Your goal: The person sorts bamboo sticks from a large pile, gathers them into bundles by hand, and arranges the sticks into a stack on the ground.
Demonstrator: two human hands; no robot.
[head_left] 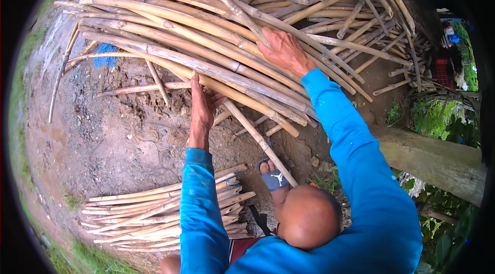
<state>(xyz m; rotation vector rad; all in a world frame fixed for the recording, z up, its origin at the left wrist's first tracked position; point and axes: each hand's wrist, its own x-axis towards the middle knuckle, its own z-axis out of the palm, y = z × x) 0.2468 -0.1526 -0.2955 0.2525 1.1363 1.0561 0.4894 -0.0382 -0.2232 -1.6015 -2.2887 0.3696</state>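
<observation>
A big heap of long, tan bamboo poles [216,42] lies across the muddy ground ahead of me. My right hand [283,50], on a blue-sleeved arm, rests on top of the heap with its fingers curled over one bamboo pole [330,57]. My left hand [202,103] is lower, at the heap's near edge. Its fingers are stretched flat against the underside of a thick pole [242,93] and the thumb is spread, so it grips nothing. A thinner pole [258,137] slants down from there toward my sandalled foot [273,177].
A small bundle of split bamboo strips [154,212] lies on the ground under my left forearm. My bare knee [309,217] is at the bottom centre. A thick wooden beam [438,160] runs along the right, with plants beyond. A blue scrap [105,60] lies by the heap's left side.
</observation>
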